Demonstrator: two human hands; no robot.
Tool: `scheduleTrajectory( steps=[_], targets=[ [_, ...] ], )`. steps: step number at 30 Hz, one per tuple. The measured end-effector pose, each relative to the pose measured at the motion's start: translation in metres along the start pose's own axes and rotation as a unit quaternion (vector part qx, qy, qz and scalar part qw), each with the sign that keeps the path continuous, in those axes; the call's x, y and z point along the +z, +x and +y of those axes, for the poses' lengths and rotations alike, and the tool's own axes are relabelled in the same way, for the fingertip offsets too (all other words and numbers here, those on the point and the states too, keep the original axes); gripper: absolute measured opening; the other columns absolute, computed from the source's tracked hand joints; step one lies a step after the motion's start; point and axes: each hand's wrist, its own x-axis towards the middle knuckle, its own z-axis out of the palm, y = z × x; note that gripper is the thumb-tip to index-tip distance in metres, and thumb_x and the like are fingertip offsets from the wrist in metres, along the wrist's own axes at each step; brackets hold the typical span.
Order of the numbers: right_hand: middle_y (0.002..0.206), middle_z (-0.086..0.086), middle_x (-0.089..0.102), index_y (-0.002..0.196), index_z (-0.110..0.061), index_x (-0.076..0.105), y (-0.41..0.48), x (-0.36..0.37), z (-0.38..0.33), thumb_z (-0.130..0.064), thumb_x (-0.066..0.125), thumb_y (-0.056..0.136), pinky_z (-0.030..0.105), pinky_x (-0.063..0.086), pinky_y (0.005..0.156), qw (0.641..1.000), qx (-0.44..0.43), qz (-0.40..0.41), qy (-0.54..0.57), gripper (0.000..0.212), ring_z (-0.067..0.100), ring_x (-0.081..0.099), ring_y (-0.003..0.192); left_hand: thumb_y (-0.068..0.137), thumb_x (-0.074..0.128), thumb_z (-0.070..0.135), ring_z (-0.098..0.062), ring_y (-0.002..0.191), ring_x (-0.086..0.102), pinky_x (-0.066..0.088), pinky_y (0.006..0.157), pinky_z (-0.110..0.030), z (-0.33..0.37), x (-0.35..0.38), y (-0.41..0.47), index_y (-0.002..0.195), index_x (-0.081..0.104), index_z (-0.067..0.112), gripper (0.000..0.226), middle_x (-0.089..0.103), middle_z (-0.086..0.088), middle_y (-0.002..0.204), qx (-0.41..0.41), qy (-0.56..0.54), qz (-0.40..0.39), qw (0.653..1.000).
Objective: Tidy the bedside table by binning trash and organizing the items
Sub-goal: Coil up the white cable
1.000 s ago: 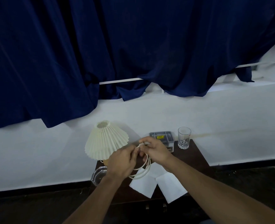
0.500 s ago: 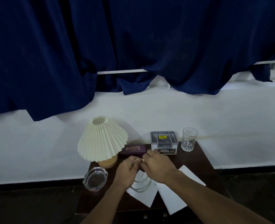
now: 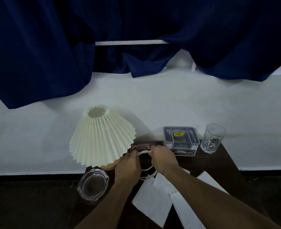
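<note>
A cream cord (image 3: 144,152), coiled into loops, stretches between my left hand (image 3: 128,167) and my right hand (image 3: 163,160), both closed on it above the middle of the dark bedside table (image 3: 225,161). Its lower loops hang over two white sheets of paper (image 3: 153,200) lying on the table front. A pleated cream lamp (image 3: 101,138) stands at the table's back left. Behind my hands lies a purple spectacle case (image 3: 141,145). A grey lidded box (image 3: 180,139) and an empty drinking glass (image 3: 212,138) stand at the back right.
A glass ashtray (image 3: 92,185) sits at the table's front left corner. A white wall runs behind the table, with dark blue curtains (image 3: 53,47) hanging above it. Dark floor surrounds the table on both sides.
The view has moved closer and downward. My hands have kept working the cord, drawing the top strand taut between them just in front of the spectacle case.
</note>
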Motion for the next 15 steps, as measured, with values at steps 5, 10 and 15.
scheduleTrajectory(
  steps=[5, 10, 15],
  targets=[
    [0.120, 0.009, 0.057, 0.118, -0.014, 0.064, 0.007, 0.016, 0.001, -0.023, 0.059, 0.097, 0.039, 0.051, 0.081, 0.996, 0.004, -0.020, -0.084, 0.024, 0.030, 0.061, 0.109, 0.104, 0.038, 0.036, -0.024, 0.110, 0.057, 0.045, 0.088, -0.035, -0.002, 0.014, 0.006, 0.126, 0.060, 0.023, 0.033, 0.063, -0.003, 0.119, -0.016, 0.086, 0.014, 0.996],
    [0.124, 0.011, 0.053, 0.119, -0.012, 0.064, 0.009, 0.022, 0.000, -0.021, 0.056, 0.096, 0.039, 0.051, 0.079, 0.993, 0.015, -0.014, -0.118, 0.026, 0.030, 0.059, 0.108, 0.098, 0.047, 0.047, -0.026, 0.110, 0.058, 0.048, 0.089, -0.037, -0.004, 0.026, 0.000, 0.131, 0.061, 0.022, 0.044, 0.064, -0.004, 0.122, 0.027, 0.091, 0.046, 0.994],
    [0.125, 0.012, 0.054, 0.123, -0.010, 0.058, 0.005, 0.019, 0.000, -0.033, 0.056, 0.096, 0.039, 0.051, 0.083, 0.995, 0.007, 0.005, -0.102, 0.036, 0.031, 0.060, 0.110, 0.095, 0.039, 0.059, -0.022, 0.117, 0.054, 0.046, 0.094, -0.037, -0.009, 0.029, -0.006, 0.140, 0.055, 0.026, 0.057, 0.057, 0.000, 0.136, 0.043, 0.132, 0.028, 0.990]
  ],
)
